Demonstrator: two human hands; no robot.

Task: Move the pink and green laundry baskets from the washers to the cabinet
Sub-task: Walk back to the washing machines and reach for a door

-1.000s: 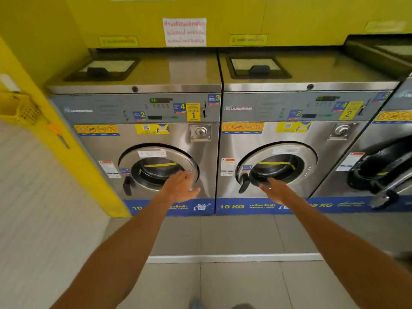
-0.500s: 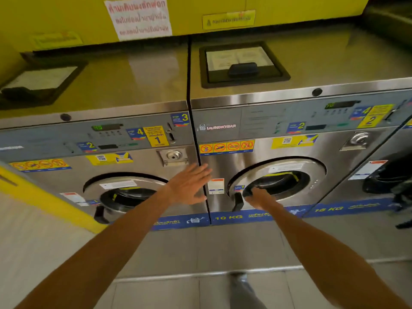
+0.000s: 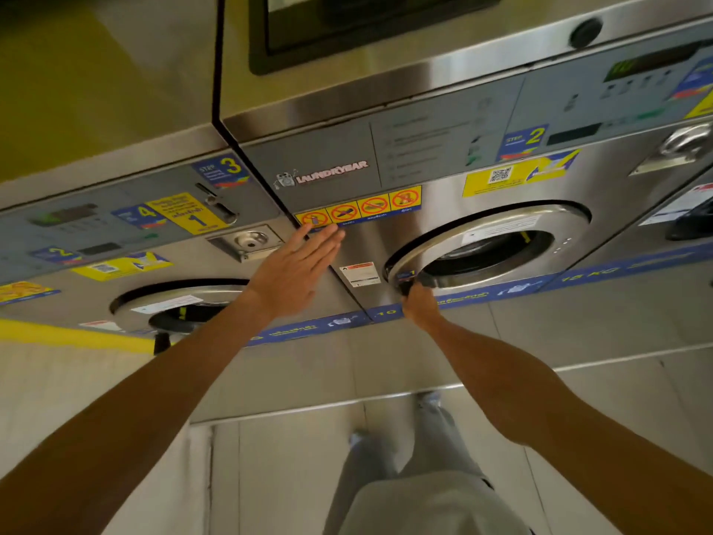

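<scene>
Closer now, the right hand (image 3: 418, 305) grips the door handle (image 3: 409, 281) while the flat, empty left hand (image 3: 295, 272) nears the washer (image 3: 443, 210); no baskets visible yet.

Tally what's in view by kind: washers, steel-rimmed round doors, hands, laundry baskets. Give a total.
Washers: 3 (left washer, middle washer, right washer cut off at the edge)
Steel-rimmed round doors: 2 (left door, middle door)
Hands: 2 (left hand open, right hand shut on the middle door handle)
Laundry baskets: 0
Total: 7
</scene>
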